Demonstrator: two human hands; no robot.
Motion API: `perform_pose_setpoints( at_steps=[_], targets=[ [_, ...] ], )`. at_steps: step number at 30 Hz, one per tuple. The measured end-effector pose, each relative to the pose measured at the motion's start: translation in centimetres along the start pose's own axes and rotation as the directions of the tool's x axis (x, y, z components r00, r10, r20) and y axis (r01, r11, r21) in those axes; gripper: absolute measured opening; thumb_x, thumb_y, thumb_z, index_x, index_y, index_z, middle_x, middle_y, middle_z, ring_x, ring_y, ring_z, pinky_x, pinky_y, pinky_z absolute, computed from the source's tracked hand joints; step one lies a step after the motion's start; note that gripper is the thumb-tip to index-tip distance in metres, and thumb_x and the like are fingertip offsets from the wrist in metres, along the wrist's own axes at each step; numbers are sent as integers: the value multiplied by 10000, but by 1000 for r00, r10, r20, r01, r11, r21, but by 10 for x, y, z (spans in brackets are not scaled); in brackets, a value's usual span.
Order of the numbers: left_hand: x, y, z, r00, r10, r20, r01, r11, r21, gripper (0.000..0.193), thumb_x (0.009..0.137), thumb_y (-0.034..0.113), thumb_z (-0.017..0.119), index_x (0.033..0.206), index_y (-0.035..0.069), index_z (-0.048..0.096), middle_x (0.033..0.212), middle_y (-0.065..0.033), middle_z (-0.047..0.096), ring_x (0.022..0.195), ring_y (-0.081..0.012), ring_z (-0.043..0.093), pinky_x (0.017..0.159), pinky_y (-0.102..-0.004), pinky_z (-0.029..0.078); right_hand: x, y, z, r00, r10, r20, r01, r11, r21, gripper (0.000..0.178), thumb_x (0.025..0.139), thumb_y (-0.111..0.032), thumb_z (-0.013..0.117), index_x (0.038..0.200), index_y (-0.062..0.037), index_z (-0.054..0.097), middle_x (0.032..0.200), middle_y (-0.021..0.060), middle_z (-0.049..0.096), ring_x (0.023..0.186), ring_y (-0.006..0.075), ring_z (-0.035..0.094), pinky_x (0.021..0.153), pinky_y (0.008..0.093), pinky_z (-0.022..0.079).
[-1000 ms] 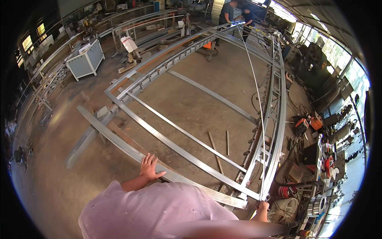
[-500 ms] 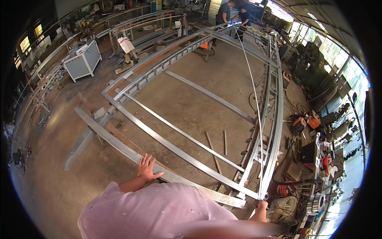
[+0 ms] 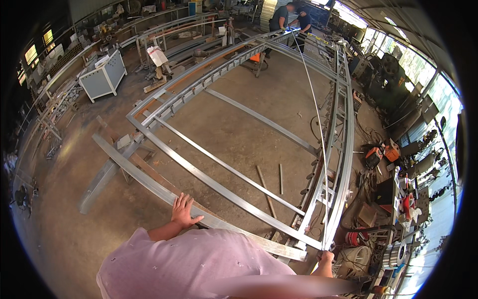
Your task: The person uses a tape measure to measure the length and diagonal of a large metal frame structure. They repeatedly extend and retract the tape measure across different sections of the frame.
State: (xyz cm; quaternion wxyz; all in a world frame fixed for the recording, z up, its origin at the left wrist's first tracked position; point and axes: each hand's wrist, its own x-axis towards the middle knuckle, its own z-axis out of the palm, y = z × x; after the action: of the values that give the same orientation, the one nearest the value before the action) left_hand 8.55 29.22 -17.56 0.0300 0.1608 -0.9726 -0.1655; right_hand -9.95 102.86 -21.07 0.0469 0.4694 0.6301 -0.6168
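Note:
My left hand [image 3: 184, 211] lies with its fingers spread on a long grey metal beam [image 3: 144, 181] in front of me. At the near right corner of a large welded metal frame [image 3: 209, 185], my right hand [image 3: 326, 257] is closed on the near end of a measuring tape [image 3: 325, 164]. The pale, narrow tape runs taut across the frame to its far end. There, two people in dark shirts, one person [image 3: 280, 19] and another person [image 3: 303, 22], bend over the frame with their hands near the tape's far end.
Two loose thin bars [image 3: 281, 179] lie on the floor inside the frame. A grey metal cabinet [image 3: 104, 78] stands at left. Orange machines [image 3: 392, 151], cables and a cluttered bench [image 3: 396, 219] line the right side. A white bucket [image 3: 356, 259] sits beside my right hand.
Both my hands and the tape stay where they were. The two people at the far end have shifted slightly.

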Motion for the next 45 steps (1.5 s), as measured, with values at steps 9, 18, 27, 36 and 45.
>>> perform_pose_setpoints(
  at_steps=[9,18,27,36,45],
  targets=[
    [-1,2,-2,999,13,-36,-13,1000,2,998,801,752,655,1482,41,489,1576,-178,385,1548,-373,204,1265,-557,126,-3,-2,2,1000,18,-11,-17,999,29,335,914,61,463,665,-139,359,557,12,384,414,143,354,409,335,222],
    [0,0,0,999,14,-29,-14,1000,9,1001,799,753,657,1485,43,488,1579,-175,384,1552,-371,192,1266,-555,120,-5,-3,5,998,26,-56,-25,999,22,353,913,57,454,652,-147,331,545,8,358,399,144,335,411,331,195],
    [0,1,-1,1000,13,-26,-13,1000,4,1004,803,765,641,1484,44,488,1580,-176,382,1553,-374,193,1265,-558,124,-5,-3,2,1000,15,1,-15,1000,15,338,908,66,456,661,-140,355,553,12,377,404,146,350,410,329,199],
    [-1,-1,2,1000,6,-18,-6,1000,15,1011,805,773,634,1489,44,482,1583,-179,377,1555,-375,183,1268,-556,121,-4,-4,2,999,34,2,-34,999,30,317,915,67,464,675,-125,387,573,15,407,419,139,366,408,331,214],
    [-1,0,0,1000,4,-7,-4,1000,9,1022,803,778,631,1492,38,478,1589,-180,372,1556,-377,177,1268,-558,115,-3,-4,1,997,27,-67,-30,998,-49,285,935,40,484,691,-103,452,589,39,473,444,154,424,405,340,303]
  ],
)
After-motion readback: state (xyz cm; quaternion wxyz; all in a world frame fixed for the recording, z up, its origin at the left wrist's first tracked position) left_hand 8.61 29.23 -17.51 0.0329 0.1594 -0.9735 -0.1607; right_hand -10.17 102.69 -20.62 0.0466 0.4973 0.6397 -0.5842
